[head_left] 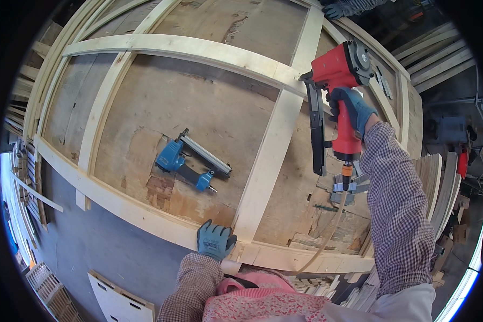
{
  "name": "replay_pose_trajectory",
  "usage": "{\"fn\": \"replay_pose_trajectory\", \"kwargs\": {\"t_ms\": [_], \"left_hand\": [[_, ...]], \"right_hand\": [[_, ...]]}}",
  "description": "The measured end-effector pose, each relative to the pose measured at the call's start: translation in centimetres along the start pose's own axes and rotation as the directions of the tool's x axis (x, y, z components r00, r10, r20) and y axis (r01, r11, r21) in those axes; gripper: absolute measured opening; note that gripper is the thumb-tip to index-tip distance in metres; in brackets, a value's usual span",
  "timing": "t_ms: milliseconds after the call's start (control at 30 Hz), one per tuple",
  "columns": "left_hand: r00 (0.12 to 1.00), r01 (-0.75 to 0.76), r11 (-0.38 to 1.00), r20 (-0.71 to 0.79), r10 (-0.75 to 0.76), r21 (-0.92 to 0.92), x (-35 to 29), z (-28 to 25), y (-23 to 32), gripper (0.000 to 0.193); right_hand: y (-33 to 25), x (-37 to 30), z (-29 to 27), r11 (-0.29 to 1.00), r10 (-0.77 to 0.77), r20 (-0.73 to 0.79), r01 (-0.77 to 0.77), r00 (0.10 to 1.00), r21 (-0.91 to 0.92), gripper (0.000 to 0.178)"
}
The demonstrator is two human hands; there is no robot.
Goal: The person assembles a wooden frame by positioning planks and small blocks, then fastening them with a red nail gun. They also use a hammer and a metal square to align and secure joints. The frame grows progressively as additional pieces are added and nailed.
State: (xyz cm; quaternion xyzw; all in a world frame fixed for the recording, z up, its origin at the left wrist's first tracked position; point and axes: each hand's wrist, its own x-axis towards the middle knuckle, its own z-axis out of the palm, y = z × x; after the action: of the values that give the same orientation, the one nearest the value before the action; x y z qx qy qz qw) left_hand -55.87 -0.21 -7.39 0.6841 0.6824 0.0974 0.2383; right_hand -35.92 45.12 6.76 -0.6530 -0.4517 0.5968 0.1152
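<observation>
My right hand, in a blue-grey glove, is closed round the handle of a red nail gun. The gun is held at the right of a wooden frame, its nose at the joint of a crossbar and an upright slat. From its orange-collared fitting a tan air hose runs down toward me. My left hand, gloved too, grips the frame's near rail, fingers over the top and thumb to the side. A second, blue nail gun lies on the board inside the frame.
Nail strips lie on the board at the right. Another person's gloved hand rests by the frame's far right corner. Stacked slats stand at the far right, and a slotted wooden panel is at the lower left.
</observation>
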Motion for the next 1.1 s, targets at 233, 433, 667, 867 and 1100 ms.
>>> {"fn": "replay_pose_trajectory", "kwargs": {"t_ms": [233,433,667,867,1100], "left_hand": [[1.000,-0.006,1.000,0.000,0.006,-0.025,0.4,-0.3,0.1,0.022],[1.000,-0.022,1.000,0.007,0.021,0.022,0.4,-0.4,0.3,0.024],[1.000,-0.026,1.000,-0.010,0.026,-0.010,0.1,-0.3,0.0,0.025],[0.998,-0.058,0.998,-0.035,0.059,0.015,0.1,-0.1,-0.2,0.023],[0.990,-0.086,0.995,-0.108,0.091,0.049,-0.1,0.6,-0.1,0.020]], "right_hand": [[0.5,-1.5,0.3,1.000,-0.021,-0.018,0.021,1.000,-0.008,0.018],[-1.5,-1.0,2.6,0.999,-0.003,-0.053,0.001,0.999,-0.050,0.016],[2.7,2.0,1.3,0.978,-0.145,-0.071,0.132,0.987,-0.164,0.026],[6.8,-2.5,1.1,0.969,-0.183,-0.236,0.135,0.954,-0.206,0.032],[14.4,-18.0,2.2,0.787,-0.066,-0.167,-0.052,0.984,-0.615,0.031]]}}
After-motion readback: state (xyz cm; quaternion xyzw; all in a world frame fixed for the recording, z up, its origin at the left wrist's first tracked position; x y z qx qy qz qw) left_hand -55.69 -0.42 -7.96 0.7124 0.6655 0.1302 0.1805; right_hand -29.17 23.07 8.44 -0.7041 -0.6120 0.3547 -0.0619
